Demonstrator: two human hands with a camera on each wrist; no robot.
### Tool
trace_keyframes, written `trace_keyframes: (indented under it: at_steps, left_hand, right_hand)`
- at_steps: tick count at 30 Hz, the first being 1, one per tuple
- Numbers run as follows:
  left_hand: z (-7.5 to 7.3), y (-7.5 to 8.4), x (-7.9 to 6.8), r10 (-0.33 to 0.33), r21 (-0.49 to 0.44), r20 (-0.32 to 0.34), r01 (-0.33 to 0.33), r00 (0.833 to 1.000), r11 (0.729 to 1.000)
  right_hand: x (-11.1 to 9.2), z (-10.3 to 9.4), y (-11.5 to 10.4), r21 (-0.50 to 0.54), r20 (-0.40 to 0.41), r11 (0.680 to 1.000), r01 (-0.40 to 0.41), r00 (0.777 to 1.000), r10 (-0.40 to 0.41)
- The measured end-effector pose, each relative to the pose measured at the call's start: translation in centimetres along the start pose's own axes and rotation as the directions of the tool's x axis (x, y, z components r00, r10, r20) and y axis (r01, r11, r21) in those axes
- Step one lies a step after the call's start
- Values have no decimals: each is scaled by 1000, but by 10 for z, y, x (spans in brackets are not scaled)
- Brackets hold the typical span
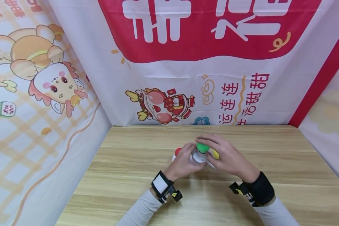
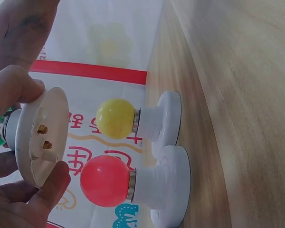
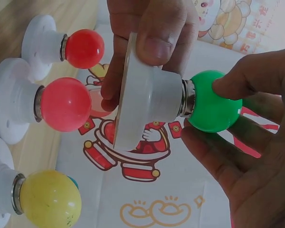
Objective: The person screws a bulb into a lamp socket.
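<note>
My left hand (image 1: pixel 183 161) grips a white round lamp holder (image 3: pixel 145 102) by its wide base, raised above the table. A green bulb (image 3: pixel 214 107) sits in its socket, the metal collar showing between bulb and holder. Around this bulb curl the thumb and fingers of my right hand (image 1: pixel 227 155). The left wrist view looks into the holder's hollow underside, where two brass screws (image 2: pixel 44 137) show. From the head, the hands hide part of the holder.
Behind the raised holder, a yellow bulb (image 3: pixel 50 198), a pinkish-red bulb (image 3: pixel 66 104) and a red bulb (image 3: pixel 85 49) stand upright in white holders on the wooden table (image 1: pixel 124 175). Printed cloth (image 1: pixel 164 72) hangs at the table's back edge.
</note>
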State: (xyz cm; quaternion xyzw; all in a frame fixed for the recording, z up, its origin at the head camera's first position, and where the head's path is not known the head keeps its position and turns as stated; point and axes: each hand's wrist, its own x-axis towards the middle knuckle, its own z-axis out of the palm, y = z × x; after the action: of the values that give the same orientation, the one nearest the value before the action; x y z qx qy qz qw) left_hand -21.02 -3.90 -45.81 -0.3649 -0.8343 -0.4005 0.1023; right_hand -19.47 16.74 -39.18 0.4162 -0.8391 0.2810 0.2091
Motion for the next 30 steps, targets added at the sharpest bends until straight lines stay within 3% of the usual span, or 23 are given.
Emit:
trace_keyframes:
  at_steps: [30]
  left_hand:
    - [-1, 5, -2, 3, 28, -27, -2, 1000, 1000]
  right_hand:
    - [1, 6, 1, -117, -97, 992, -51, 994, 40]
